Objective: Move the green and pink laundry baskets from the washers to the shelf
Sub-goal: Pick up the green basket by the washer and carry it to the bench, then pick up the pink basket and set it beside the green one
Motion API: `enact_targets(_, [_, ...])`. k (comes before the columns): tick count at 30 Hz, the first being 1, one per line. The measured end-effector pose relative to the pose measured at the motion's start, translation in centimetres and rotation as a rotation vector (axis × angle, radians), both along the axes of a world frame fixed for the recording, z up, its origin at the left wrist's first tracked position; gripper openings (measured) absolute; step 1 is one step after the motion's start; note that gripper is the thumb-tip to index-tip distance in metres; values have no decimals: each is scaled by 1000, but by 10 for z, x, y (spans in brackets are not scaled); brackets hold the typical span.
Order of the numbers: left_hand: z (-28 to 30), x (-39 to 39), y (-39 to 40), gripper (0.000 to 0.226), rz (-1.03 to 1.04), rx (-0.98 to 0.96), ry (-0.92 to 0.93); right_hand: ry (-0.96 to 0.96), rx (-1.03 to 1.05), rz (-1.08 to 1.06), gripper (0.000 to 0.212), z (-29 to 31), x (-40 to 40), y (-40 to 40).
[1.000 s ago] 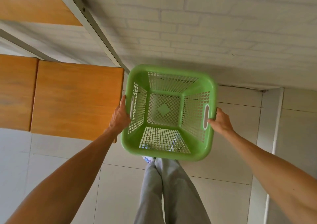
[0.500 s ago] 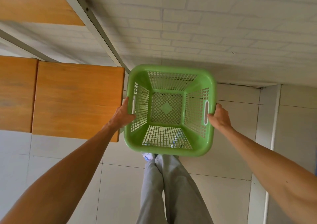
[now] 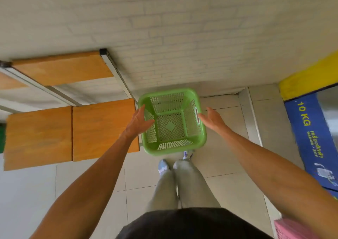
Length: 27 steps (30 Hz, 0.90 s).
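The green laundry basket (image 3: 172, 122), empty with latticed walls, rests low on the tiled floor beside the right end of the wooden shelf (image 3: 102, 129). My left hand (image 3: 140, 121) hovers at its left rim with fingers spread, holding nothing. My right hand (image 3: 212, 119) is just off the right handle slot, fingers apart, not gripping. A corner of the pink laundry basket (image 3: 290, 228) shows at the bottom right.
The shelf has an upper wooden board (image 3: 62, 68) on a white metal frame (image 3: 117, 72) against the white brick wall. A blue and yellow washer front (image 3: 311, 132) marked 10 KG stands at the right. My legs and shoes (image 3: 182, 174) are just behind the green basket.
Both hands held the green basket by its sides in the air; now the basket sits lower by the shelf end and both hands have let go. The view has pulled back.
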State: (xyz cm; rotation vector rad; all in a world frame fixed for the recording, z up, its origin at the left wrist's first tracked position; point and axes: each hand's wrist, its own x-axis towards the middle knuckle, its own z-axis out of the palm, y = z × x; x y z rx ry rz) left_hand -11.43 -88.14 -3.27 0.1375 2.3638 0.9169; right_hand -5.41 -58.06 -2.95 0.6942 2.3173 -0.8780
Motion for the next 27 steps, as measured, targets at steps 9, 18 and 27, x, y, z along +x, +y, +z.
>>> enact_targets(9, [99,41,95,84,-362,-117,144,87,64,-307,70,96,152,54])
enact_targets(18, [135,161,271,82,-794,-118,182,91,195,-773,65,121,379,155])
enact_targets(27, [127,406,452,78,-1234,-122,275,12,258,-1143,49,122,680,214])
